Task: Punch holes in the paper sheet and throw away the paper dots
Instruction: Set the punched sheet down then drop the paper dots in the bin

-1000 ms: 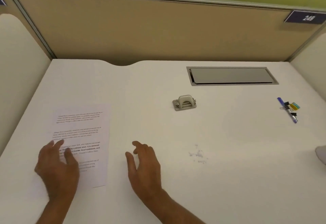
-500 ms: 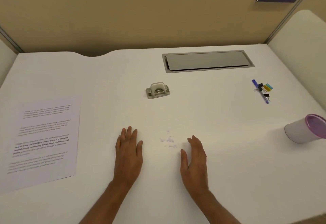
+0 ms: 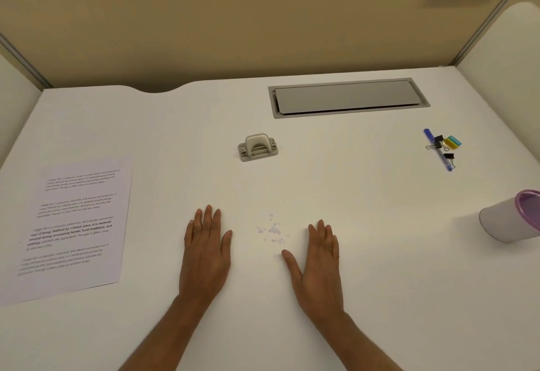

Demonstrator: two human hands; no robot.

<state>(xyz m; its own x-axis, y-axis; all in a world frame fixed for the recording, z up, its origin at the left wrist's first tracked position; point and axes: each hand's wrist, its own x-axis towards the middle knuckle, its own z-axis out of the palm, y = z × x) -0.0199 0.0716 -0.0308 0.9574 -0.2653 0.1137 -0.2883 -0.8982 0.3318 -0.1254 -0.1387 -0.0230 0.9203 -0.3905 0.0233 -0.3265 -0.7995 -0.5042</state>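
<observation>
Head view: we judge the punching done, though holes in the paper sheet (image 3: 76, 224) are too faint to confirm. Paper dots (image 3: 271, 231) lie scattered on the surface (image 3: 350, 195) between our left hand (image 3: 204, 256) and right hand (image 3: 318, 262), both flat with fingers straight, holding nothing. Binning the dots remains.

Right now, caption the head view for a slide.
Left hand and right hand lie flat, flanking scattered white paper dots; small grey metal hole punch beyond.

The cup (image 3: 508, 221) is cropped; text on the paper sheet (image 3: 87, 271) unreadable
</observation>
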